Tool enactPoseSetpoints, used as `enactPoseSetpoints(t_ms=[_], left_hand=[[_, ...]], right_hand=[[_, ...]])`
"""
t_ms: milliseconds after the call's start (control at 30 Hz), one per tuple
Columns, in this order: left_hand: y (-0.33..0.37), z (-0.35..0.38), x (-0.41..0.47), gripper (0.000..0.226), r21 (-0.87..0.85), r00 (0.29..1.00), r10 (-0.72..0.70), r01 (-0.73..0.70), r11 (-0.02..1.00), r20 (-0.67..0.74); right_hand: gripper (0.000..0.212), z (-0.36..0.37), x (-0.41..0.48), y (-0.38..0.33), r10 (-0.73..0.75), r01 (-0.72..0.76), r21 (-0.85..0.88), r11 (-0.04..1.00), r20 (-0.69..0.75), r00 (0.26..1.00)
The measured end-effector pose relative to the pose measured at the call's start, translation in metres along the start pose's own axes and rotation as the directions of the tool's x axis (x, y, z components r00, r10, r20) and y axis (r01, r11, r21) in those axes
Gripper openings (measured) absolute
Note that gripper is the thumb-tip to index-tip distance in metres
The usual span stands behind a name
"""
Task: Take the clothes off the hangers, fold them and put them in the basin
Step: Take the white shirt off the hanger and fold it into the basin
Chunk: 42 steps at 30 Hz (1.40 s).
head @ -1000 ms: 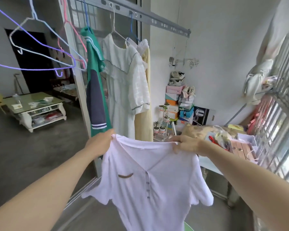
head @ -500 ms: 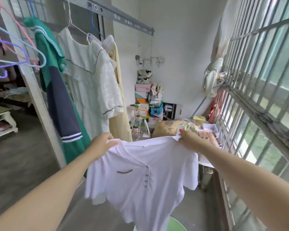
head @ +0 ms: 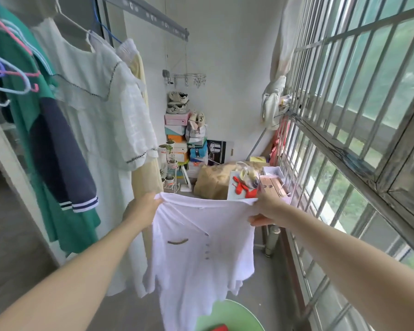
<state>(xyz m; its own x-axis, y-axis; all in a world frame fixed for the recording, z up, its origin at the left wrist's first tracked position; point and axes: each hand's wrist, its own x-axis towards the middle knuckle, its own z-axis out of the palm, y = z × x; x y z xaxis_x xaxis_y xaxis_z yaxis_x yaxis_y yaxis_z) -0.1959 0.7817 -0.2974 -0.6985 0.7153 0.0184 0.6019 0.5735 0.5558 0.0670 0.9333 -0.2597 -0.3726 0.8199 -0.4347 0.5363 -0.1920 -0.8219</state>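
Observation:
A white short-sleeved shirt with buttons and a small chest pocket hangs spread out in front of me, off any hanger. My left hand grips its left shoulder and my right hand grips its right shoulder. Below the shirt's hem a light green basin shows at the bottom edge, with something red inside. On the rail at the left still hang a green and navy top, a white dress and a pale yellow garment behind it.
Empty pink, blue and purple hangers dangle at the far left. Stacked shoe boxes, small potted plants and a brown bag fill the far end of the narrow balcony. A barred window runs along the right side.
My view has swung right toward the window and down, so the basin shows more. Both hands still hold the shirt by its shoulders, now closer together, and its sleeves hang down instead of spreading out.

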Motion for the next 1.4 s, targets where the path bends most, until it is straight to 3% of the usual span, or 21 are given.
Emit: enactPoseSetpoints(t_ms=[67,100,200,433,600,700,767,800,867,900,1100,1300,1333,1400], left_hand=[[0.008,0.005,0.0,0.017,-0.299,0.995,-0.074,0.09,0.95,0.064],[0.011,0.007,0.002,0.024,-0.429,0.988,-0.112,0.149,0.891,0.11],[0.015,0.016,0.008,0.04,-0.634,0.963,-0.145,0.26,0.728,0.228],[0.026,0.024,0.011,0.038,-0.563,0.952,-0.168,0.287,0.775,0.255],[0.045,0.025,0.006,0.036,-0.587,0.923,-0.136,0.337,0.736,0.36],[0.049,0.028,0.007,0.022,-0.527,0.924,-0.125,0.313,0.79,0.36],[0.049,0.028,0.008,0.003,-0.343,0.966,-0.105,0.184,0.921,0.234],[0.048,0.028,0.009,0.008,-0.198,0.982,-0.09,0.122,0.973,0.166],[0.044,0.027,0.013,0.016,0.06,0.998,-0.05,0.047,0.997,0.04],[0.042,0.027,0.014,0.018,0.102,0.999,-0.033,0.033,0.994,-0.008],[0.038,0.034,0.023,0.017,-0.053,0.992,-0.058,0.052,0.997,-0.116],[0.046,0.041,0.013,0.013,0.147,0.972,0.087,-0.056,0.988,-0.218],[0.047,0.042,0.014,0.013,0.123,0.977,0.083,-0.059,0.991,-0.198],[0.051,0.042,0.016,0.011,-0.098,0.991,-0.004,-0.009,0.995,-0.131]], right_hand=[[0.011,0.004,-0.005,0.001,-0.043,0.036,0.132,0.991,0.056,0.997],[0.013,0.004,-0.004,0.003,-0.061,0.053,0.192,0.98,0.036,0.997],[0.009,0.008,-0.004,0.007,-0.062,0.053,0.308,0.95,0.019,0.998],[0.008,0.009,0.002,0.013,-0.02,0.015,0.436,0.9,0.006,1.0],[0.016,0.002,0.01,0.019,-0.028,0.022,0.384,0.923,0.011,1.0],[0.012,-0.004,0.016,0.022,-0.044,0.047,0.33,0.943,-0.018,0.999],[0.007,-0.007,0.02,0.024,-0.064,0.074,0.262,0.962,-0.047,0.997],[0.006,-0.008,0.021,0.024,-0.077,0.089,0.24,0.967,-0.059,0.995],[0.008,-0.01,0.023,0.024,-0.093,0.107,0.217,0.97,-0.072,0.993],[0.009,-0.011,0.024,0.023,-0.098,0.113,0.216,0.97,-0.078,0.992],[0.015,-0.02,0.027,0.019,-0.103,0.122,0.274,0.954,-0.081,0.991],[0.019,-0.022,0.028,0.021,-0.134,0.165,0.32,0.933,-0.117,0.984],[0.02,-0.022,0.028,0.022,-0.135,0.167,0.326,0.931,-0.12,0.984],[0.024,-0.022,0.03,0.023,-0.132,0.165,0.329,0.93,-0.12,0.984]])
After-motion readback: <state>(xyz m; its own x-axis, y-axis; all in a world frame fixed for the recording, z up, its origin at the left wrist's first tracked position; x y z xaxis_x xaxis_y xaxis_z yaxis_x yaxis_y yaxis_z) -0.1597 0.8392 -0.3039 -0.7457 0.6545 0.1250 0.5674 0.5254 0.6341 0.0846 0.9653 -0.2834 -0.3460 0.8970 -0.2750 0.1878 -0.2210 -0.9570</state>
